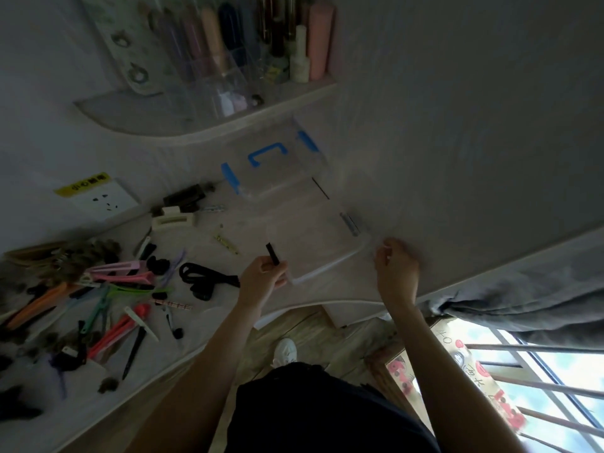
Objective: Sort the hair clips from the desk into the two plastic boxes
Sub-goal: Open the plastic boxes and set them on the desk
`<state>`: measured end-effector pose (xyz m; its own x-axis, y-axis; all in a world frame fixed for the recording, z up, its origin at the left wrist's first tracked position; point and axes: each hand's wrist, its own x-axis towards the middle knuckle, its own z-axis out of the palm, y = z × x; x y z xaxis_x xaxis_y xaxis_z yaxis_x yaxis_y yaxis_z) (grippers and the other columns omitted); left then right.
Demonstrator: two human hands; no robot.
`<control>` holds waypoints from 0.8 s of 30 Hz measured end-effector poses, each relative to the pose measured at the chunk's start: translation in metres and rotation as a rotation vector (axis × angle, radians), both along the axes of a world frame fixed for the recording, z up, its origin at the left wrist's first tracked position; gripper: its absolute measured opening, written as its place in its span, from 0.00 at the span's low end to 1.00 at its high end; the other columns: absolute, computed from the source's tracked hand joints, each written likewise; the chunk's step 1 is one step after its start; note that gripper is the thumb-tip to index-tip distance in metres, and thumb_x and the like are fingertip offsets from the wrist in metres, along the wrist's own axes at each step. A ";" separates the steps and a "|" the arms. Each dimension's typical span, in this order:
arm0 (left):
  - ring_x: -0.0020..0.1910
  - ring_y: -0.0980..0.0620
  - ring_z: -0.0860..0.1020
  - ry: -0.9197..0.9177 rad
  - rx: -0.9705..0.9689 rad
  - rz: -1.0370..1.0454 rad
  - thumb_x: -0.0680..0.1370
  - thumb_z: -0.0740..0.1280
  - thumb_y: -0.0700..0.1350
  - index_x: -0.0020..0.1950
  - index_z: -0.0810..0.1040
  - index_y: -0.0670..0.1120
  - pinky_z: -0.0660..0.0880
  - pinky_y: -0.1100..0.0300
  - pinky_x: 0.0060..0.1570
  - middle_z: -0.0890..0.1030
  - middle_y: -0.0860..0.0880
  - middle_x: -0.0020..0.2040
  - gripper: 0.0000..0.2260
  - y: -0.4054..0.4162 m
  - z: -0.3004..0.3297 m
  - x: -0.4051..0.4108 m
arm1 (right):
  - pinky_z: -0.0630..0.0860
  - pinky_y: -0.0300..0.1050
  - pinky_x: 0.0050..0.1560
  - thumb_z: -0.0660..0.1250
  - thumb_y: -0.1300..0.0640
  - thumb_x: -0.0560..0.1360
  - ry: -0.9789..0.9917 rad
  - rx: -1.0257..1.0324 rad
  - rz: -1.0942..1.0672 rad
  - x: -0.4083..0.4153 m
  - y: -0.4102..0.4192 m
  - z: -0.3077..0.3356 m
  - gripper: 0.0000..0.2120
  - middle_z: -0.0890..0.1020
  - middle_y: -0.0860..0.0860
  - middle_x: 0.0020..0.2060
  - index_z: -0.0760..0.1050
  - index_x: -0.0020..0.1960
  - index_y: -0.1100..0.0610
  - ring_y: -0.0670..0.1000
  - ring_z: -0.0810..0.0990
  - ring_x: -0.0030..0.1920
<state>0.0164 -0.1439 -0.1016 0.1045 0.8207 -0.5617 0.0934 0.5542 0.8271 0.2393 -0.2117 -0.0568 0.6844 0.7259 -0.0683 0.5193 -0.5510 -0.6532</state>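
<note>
My left hand (263, 276) pinches a short black hair clip (272, 254) just left of the near clear plastic box (327, 268). My right hand (396, 268) is at that box's right corner, fingers curled, and seems to grip the rim; blur hides the contact. A second clear box with blue latches (276, 158) stands behind it. A pile of coloured hair clips (108, 299) covers the left of the desk, with pink, green, orange and black ones. A small grey clip (349, 223) lies inside the near box.
A black cord (204, 277) lies between the pile and my left hand. White and black claw clips (176, 210) sit near a wall socket (101, 199). A shelf with a clear organiser (209, 60) hangs above. Grey curtain (523, 289) and window at right.
</note>
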 end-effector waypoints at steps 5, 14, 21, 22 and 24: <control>0.37 0.52 0.80 0.106 0.132 -0.169 0.75 0.69 0.48 0.42 0.78 0.45 0.79 0.52 0.46 0.81 0.49 0.36 0.07 -0.006 0.013 0.001 | 0.79 0.57 0.38 0.60 0.56 0.77 -0.037 0.178 0.050 -0.015 -0.017 0.023 0.06 0.81 0.54 0.43 0.71 0.53 0.53 0.55 0.80 0.38; 0.51 0.49 0.79 0.257 0.299 0.197 0.76 0.67 0.49 0.63 0.71 0.44 0.77 0.54 0.51 0.79 0.47 0.54 0.18 0.080 0.049 -0.036 | 0.66 0.53 0.68 0.62 0.63 0.75 -0.229 0.084 0.755 -0.060 0.093 0.027 0.23 0.69 0.58 0.68 0.65 0.69 0.59 0.57 0.67 0.68; 0.51 0.49 0.78 0.117 0.079 0.198 0.75 0.67 0.53 0.72 0.61 0.46 0.78 0.53 0.50 0.77 0.46 0.62 0.30 0.144 0.049 -0.012 | 0.49 0.58 0.74 0.62 0.64 0.75 -0.379 -0.074 0.848 -0.078 0.165 0.007 0.26 0.59 0.57 0.74 0.62 0.71 0.54 0.58 0.52 0.75; 0.50 0.48 0.79 0.117 0.099 0.198 0.75 0.68 0.53 0.71 0.63 0.44 0.78 0.53 0.48 0.77 0.44 0.60 0.29 0.147 0.050 -0.012 | 0.50 0.58 0.74 0.62 0.63 0.75 -0.361 -0.066 0.832 -0.079 0.165 0.006 0.25 0.61 0.57 0.73 0.64 0.70 0.54 0.60 0.52 0.75; 0.45 0.47 0.79 0.171 0.126 0.158 0.76 0.67 0.52 0.67 0.65 0.41 0.79 0.50 0.48 0.79 0.41 0.57 0.25 0.150 0.052 -0.018 | 0.57 0.57 0.72 0.64 0.62 0.74 -0.337 -0.007 0.822 -0.083 0.160 0.006 0.22 0.66 0.60 0.70 0.68 0.67 0.56 0.63 0.58 0.72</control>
<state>-0.0018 0.0063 -0.0496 -0.1180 0.8841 -0.4522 0.1582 0.4663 0.8704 0.1567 -0.0519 -0.0505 -0.0687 0.9970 0.0363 0.9165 0.0774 -0.3924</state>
